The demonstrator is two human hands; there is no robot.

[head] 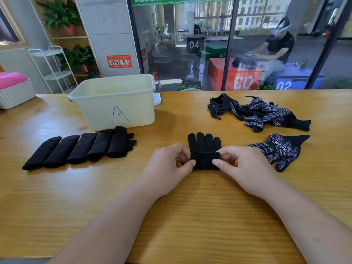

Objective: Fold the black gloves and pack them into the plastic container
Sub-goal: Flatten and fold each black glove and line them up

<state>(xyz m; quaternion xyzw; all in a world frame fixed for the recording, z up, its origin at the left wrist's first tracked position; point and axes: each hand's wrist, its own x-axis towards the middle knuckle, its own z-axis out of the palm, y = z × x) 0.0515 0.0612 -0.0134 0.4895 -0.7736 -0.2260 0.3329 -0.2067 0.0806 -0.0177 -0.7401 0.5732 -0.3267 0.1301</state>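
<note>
A black glove (204, 144) lies flat at the table's middle, fingers pointing away, its cuff end folded over towards me. My left hand (169, 166) pinches the fold's left end and my right hand (242, 166) pinches its right end. A row of several folded black gloves (80, 149) lies to the left. Behind that row stands the cream plastic container (116, 105), marked with a blue "A". A single dotted glove (280, 149) lies right of my right hand, and a loose pile of unfolded gloves (261, 113) sits further back.
The wooden table (171, 216) stretches wide in front of me. A white woven basket with pink cushions (15, 90) stands at the far left edge. Beyond the table are a white rack (53, 67), a glass wall and a seated person behind it.
</note>
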